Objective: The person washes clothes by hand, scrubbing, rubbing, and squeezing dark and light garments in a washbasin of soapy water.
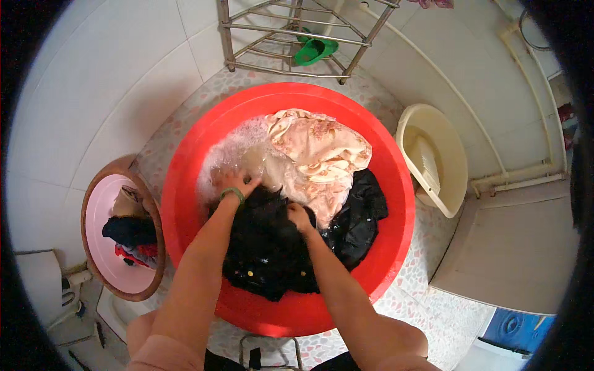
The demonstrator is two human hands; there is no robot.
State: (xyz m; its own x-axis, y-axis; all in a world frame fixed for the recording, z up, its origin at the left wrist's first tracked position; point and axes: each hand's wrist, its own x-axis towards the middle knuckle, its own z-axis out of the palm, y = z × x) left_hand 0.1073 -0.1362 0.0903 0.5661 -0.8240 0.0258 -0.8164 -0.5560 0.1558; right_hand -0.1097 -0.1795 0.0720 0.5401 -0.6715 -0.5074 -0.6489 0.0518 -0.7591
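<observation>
A large red plastic tub (287, 320) stands in front of me with soapy water and wet laundry in it. My left hand (239, 184), a green bangle on its wrist, is partly under the suds (232, 143) by the upper edge of a black garment (269, 232). Its fingers are blurred by water and foam, so their grip is unclear. My right hand (300, 217) has curled fingers gripping that garment's upper right part. Small round gold-coloured studs or buttons show along its lower edge. A pale pink floral cloth (320, 139) lies beyond my hands. More black fabric (359, 222) lies at the right.
At left, a pink basin with a brown rim (100, 232) holds clothes (130, 229). A cream basin (455, 157) containing a washboard (427, 162) leans at right. Behind the tub stands a metal rack (297, 35) with green slippers (316, 51). Tiled walls (139, 60) enclose the far side.
</observation>
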